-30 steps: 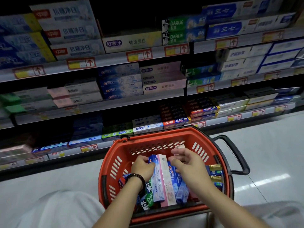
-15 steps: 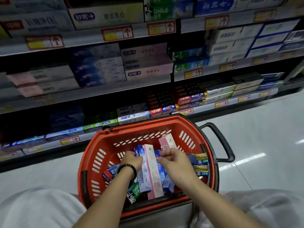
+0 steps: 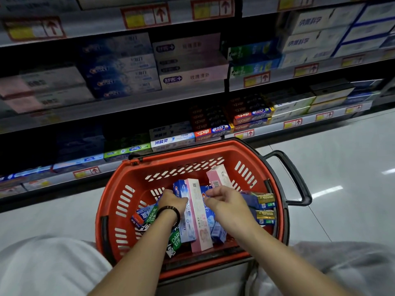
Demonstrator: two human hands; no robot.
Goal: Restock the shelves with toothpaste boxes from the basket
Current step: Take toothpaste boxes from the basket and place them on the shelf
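Down in the basket (image 3: 130,178), left hand (image 3: 174,201) round a blue box (image 3: 180,188), right hand (image 3: 226,203) (grip unclear) alongside.

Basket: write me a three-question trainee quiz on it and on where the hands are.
1. True or false: the left hand and the right hand are both inside the red basket.
2. Which colour is the long box lying between the two hands? A green, B pink, C black.
3. Fill in: the basket's black handle is on the person's ____ side.

Key: 1 true; 2 B; 3 right.
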